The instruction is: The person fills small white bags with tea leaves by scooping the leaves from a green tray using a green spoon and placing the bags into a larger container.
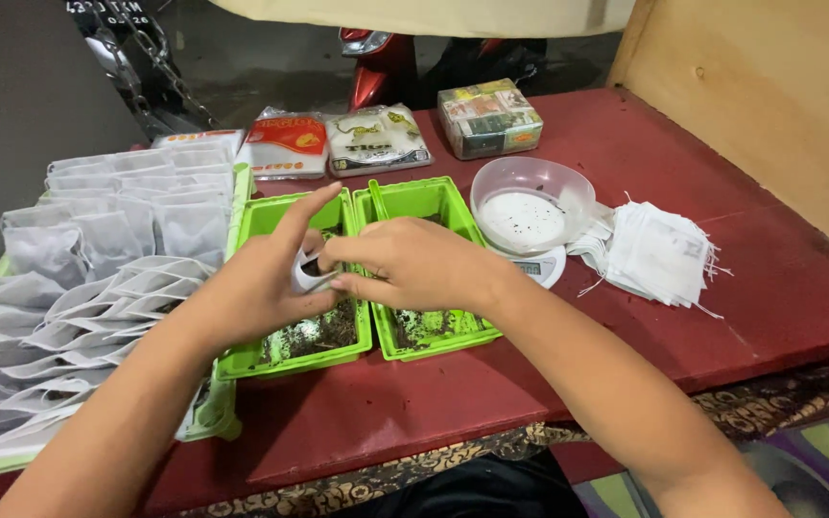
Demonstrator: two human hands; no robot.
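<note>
A small white pouch (307,272) is pinched between the left hand (263,288) and the right hand (413,264), above two green trays (438,203). It looks light, soft and easily torn, so its top edge is best held gently.

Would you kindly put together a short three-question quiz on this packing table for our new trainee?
1. True or false: both hands hold one small white pouch above the green trays.
2. What lies right of the scale? A) a loose pile of empty white bags B) a red cup
3. What colour is the table?

Key: 1 true; 2 A; 3 dark red. The left hand and right hand meet over the trays.
</note>
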